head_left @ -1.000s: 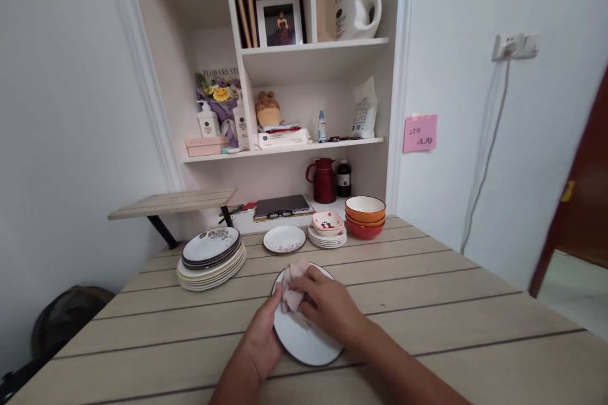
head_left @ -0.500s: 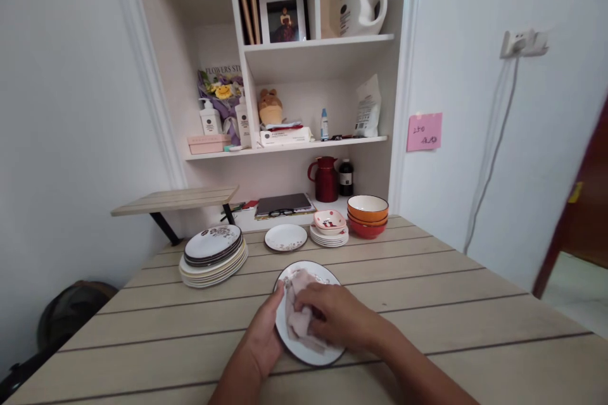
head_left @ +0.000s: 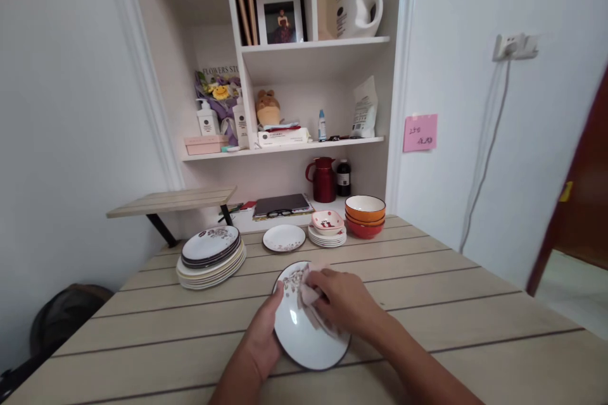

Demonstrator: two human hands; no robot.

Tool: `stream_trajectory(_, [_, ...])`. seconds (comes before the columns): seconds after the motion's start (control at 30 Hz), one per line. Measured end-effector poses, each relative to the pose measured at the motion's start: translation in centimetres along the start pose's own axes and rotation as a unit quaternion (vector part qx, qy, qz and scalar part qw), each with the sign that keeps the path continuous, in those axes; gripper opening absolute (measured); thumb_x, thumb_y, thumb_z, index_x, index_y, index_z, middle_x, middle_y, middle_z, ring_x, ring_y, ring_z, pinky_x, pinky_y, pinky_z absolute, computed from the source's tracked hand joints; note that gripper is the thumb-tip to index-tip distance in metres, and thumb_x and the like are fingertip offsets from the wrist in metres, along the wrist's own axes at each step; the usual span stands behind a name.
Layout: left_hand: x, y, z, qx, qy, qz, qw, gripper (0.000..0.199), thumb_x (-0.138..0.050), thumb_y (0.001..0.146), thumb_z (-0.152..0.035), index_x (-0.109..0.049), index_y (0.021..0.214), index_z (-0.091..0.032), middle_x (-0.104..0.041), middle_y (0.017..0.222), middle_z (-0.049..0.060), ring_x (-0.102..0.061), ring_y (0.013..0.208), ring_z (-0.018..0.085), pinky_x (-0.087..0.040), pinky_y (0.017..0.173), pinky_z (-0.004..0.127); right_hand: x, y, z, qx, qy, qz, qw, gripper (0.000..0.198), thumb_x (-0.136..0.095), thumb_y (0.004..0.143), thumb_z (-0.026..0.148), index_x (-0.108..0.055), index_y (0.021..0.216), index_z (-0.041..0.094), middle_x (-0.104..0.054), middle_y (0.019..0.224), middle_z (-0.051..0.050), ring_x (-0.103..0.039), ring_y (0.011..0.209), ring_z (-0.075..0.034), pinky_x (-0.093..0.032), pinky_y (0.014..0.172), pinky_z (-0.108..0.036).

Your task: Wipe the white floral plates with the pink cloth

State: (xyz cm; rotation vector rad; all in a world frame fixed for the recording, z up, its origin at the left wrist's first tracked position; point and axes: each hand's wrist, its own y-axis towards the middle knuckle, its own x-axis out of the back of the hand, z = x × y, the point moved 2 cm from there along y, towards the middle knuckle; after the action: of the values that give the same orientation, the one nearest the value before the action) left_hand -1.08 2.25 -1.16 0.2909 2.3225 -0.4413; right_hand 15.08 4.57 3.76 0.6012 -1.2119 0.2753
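A white plate [head_left: 308, 347] with a dark rim and a brown floral print is held tilted above the near part of the table. My left hand [head_left: 262, 332] grips its left edge, the thumb lying over the rim and the other fingers hidden underneath. Bunched in my right hand [head_left: 349, 304] is a pale pink cloth [head_left: 310, 291], pressed against the plate's upper right side. The cloth's lower part trails along the right rim. Beyond them lies a similar, smaller-looking plate [head_left: 284, 238], flat on the table.
On the left stands a stack of plates [head_left: 211, 259], near a small raised wooden shelf [head_left: 171, 200]. Small dishes [head_left: 327, 231] and orange and red bowls [head_left: 365, 218] are stacked at the back right. Behind are a closed laptop [head_left: 281, 204], glasses and a red jug [head_left: 323, 180].
My right hand has moved the cloth from the plate's middle to its upper right side, uncovering the glossy centre and floral print. My left hand keeps its grip.
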Motion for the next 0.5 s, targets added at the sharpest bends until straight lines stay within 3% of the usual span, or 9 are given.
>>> stream_trajectory(0.13, [0.0, 0.0, -0.1, -0.008, -0.005, 0.014, 1.000, 0.051, -0.057, 0.084, -0.042, -0.056, 0.124, -0.010, -0.070, 0.109, 0.013, -0.064, 0.104, 0.026, -0.043, 0.096, 0.036, -0.1, -0.5, 1.3, 0.126, 0.069, 0.067, 0.987, 0.022, -0.058, 0.070, 0.020, -0.062, 0.091, 0.026, -0.066, 0.083, 0.002, -0.056, 0.072, -0.015, -0.027, 0.059, -0.025])
stream_trajectory(0.2, [0.2, 0.2, -0.1, -0.008, -0.004, 0.018, 1.000, 0.051, -0.057, 0.084, -0.042, -0.057, 0.122, -0.008, -0.070, 0.106, 0.014, -0.064, 0.103, 0.026, -0.044, 0.095, 0.036, -0.4, -0.5, 1.9, 0.140, 0.108, 0.058, 0.982, 0.028, -0.058, 0.071, 0.020, -0.062, 0.097, 0.027, -0.066, 0.085, 0.002, -0.056, 0.073, -0.014, -0.030, 0.061, -0.024])
stream_trajectory(0.37, [0.3, 0.6, 0.1, -0.015, -0.010, -0.002, 1.000, 0.050, -0.058, 0.084, -0.043, -0.059, 0.120, -0.009, -0.072, 0.100, 0.014, -0.066, 0.097, 0.027, -0.045, 0.093, 0.038, -1.7, 0.3, 2.7, 0.092, 0.119, -0.017, 0.989, 0.038, -0.055, 0.077, 0.022, -0.058, 0.114, 0.031, -0.061, 0.105, -0.002, -0.057, 0.088, -0.017, -0.036, 0.072, -0.025])
stream_trajectory(0.5, [-0.1, 0.2, 0.1, -0.020, -0.007, -0.012, 1.000, 0.050, -0.059, 0.083, -0.042, -0.058, 0.122, -0.010, -0.072, 0.099, 0.014, -0.067, 0.096, 0.027, -0.045, 0.094, 0.040, -1.6, 0.7, 1.8, 0.030, 0.083, -0.048, 0.995, 0.039, -0.054, 0.079, 0.024, -0.055, 0.118, 0.033, -0.058, 0.111, -0.003, -0.057, 0.090, -0.018, -0.035, 0.070, -0.026])
